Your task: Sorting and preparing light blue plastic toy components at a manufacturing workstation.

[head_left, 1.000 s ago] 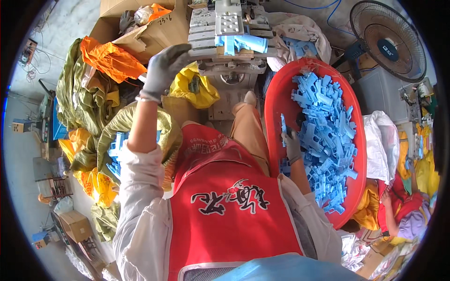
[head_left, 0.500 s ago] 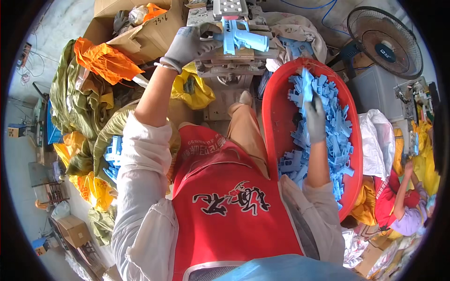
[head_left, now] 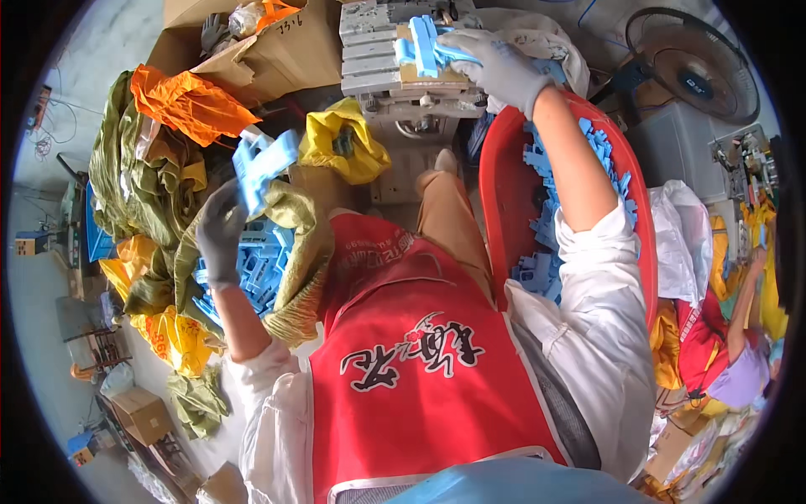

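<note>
My left hand [head_left: 221,235], in a grey glove, is closed at the lower end of a light-blue plastic toy gun [head_left: 264,165]. It is above an olive woven sack [head_left: 304,265] with blue toy guns [head_left: 260,260] inside; some of its fingers are hidden. My right hand [head_left: 502,71], also gloved, grips another light-blue toy gun [head_left: 426,49] by its handle end. That one rests over the small block on the bed of a metal machine [head_left: 367,52] ahead of me.
A red tub [head_left: 497,193] of blue toy guns [head_left: 546,273] stands at my right. Beyond are a black fan [head_left: 695,84] and a seated person [head_left: 739,370]. A cardboard box [head_left: 311,50], orange bag [head_left: 189,105] and yellow bag [head_left: 361,160] lie ahead and left.
My left hand has carried its toy gun from the machine back and left, over the sack. My right hand has brought another from the red tub up to the machine.
</note>
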### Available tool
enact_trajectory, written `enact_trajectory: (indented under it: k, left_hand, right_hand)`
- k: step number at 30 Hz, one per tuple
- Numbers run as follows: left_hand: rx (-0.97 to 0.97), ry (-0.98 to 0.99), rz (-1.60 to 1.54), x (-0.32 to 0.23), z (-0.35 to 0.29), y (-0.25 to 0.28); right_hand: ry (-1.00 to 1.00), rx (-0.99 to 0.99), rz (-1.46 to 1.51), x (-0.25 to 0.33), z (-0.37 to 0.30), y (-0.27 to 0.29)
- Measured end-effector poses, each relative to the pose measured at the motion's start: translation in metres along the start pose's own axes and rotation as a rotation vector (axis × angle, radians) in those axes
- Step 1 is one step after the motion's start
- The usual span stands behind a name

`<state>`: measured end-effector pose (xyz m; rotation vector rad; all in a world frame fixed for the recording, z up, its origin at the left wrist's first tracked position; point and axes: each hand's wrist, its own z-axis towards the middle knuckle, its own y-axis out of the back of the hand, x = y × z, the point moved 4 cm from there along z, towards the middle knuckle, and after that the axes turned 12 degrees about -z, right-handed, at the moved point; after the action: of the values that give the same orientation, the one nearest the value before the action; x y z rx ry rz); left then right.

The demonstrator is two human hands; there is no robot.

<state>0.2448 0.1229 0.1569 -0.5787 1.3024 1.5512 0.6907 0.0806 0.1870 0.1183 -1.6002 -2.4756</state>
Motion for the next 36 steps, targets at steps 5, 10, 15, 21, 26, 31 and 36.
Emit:
enact_trajectory:
  k: [5, 10, 15, 21, 26, 31, 36]
  left_hand:
    - [-0.159, 0.195, -0.090, 0.062, -0.050, 0.061]
    - [-0.373, 0.206, -0.022, 0.091, -0.084, 0.115]
    - [-0.322, 0.068, 0.140, 0.122, -0.053, 0.144]
    - [-0.192, 0.054, 0.128, 0.064, -0.036, 0.084]
    - [-0.103, 0.075, 0.102, 0.066, -0.032, 0.059]
    - [-0.088, 0.144, -0.019, 0.055, -0.019, 0.024]
    - [0.064, 0.051, 0.047, 0.036, -0.003, -0.019]
  right_hand:
    - [0.278, -0.413, -0.095, 0.035, -0.021, 0.041]
    - [-0.375, -0.434, 0.250, 0.014, -0.139, -0.023]
    - [-0.770, -0.121, 0.085, -0.007, -0.308, -0.101]
    - [-1.852, 0.257, -0.492, -0.067, -0.581, -0.073]
    - [-2.134, 0.196, -0.322, -0.051, -0.653, -0.107]
    - [-1.999, 0.114, -0.289, -0.035, -0.596, -0.114]
    - [-1.772, -0.159, -0.142, -0.024, -0.530, -0.127]
